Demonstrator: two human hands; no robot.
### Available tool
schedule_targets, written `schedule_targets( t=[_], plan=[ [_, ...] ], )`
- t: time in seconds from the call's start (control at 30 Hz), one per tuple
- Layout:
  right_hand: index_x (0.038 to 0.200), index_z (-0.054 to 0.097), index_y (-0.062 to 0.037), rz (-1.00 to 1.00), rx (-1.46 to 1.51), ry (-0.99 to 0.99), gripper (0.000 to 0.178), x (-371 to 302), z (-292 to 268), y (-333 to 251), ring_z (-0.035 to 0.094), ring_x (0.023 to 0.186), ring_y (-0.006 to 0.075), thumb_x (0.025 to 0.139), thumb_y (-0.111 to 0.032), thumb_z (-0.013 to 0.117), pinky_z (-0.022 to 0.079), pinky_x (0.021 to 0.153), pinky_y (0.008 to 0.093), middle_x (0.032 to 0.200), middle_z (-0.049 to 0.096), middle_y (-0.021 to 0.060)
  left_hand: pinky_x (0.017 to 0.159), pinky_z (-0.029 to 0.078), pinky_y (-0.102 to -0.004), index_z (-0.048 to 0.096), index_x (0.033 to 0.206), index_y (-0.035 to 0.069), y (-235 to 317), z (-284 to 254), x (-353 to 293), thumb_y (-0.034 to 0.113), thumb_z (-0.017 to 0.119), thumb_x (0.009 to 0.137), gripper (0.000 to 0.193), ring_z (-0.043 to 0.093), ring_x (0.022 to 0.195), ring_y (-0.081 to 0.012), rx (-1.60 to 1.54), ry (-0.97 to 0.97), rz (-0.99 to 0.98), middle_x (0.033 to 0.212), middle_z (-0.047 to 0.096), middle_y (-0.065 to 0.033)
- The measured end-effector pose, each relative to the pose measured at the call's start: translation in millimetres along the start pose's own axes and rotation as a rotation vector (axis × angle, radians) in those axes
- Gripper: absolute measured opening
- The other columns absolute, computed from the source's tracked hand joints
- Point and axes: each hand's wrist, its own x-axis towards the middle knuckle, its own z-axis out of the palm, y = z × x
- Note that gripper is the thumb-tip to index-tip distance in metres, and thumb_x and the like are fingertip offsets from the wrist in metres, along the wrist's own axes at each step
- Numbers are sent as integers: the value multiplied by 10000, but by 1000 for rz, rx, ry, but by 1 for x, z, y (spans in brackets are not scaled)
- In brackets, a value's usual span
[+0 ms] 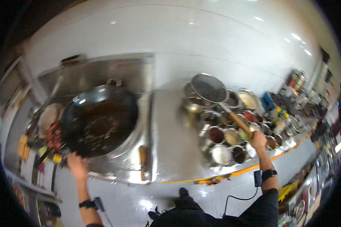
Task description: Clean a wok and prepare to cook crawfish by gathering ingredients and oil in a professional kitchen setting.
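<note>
My right hand (pixel 258 140) is closed round the wooden handle (pixel 238 123) of a round wire-mesh strainer (pixel 209 87). The strainer's dark mesh head is over a metal pot (pixel 195 104) at the back of the seasoning containers; I cannot tell whether it touches the pot. My left hand (pixel 78 166), blurred, is by the near left rim of a large black wok (pixel 100 121), fingers apart and nothing visible in them. Dark liquid with pale bubbles or foam sits in the wok. Left of the wok are red pieces, perhaps meat (pixel 55 137), beside a pale round bowl (pixel 50 118).
Several metal containers with seasonings (pixel 231 136) crowd the steel counter (pixel 170 140) on the right. A wooden-handled tool (pixel 143 162) lies right of the wok. An orange hose or strip (pixel 240 171) runs along the counter's front edge. A cable hangs from my right wrist strap (pixel 269 174).
</note>
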Motion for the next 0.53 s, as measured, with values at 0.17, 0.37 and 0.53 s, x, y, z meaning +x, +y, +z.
schedule_targets(
  t=[0.17, 0.37, 0.53],
  plan=[
    [787, 602, -49, -15, -125, 10, 162, -5, -11, -31, 597, 772, 305, 652, -139, 609, 482, 661, 391, 800, 611, 153, 916, 296, -443, 570, 790, 66, 28, -22, 29, 193, 524, 734, 146, 431, 991, -320, 2, -69, 172, 912, 550, -100],
    [1039, 475, -22, -426, 237, 477, 425, -70, -36, -77, 525, 816, 306, 652, -98, 634, 420, 762, 377, 947, 523, 153, 745, 360, -377, 547, 696, 93, -5, -13, 27, 227, 564, 730, 139, 471, 783, -253, -254, -254, 391, 737, 516, -71],
    [906, 566, -48, -277, 1250, -686, 165, -177, 36, -171, 546, 682, 117, 742, -57, 557, 493, 633, 256, 856, 564, 55, 728, 357, -370, 549, 706, 98, -12, 9, 11, 235, 578, 723, 142, 470, 776, -248, -332, -219, 431, 747, 515, -69]
  ],
)
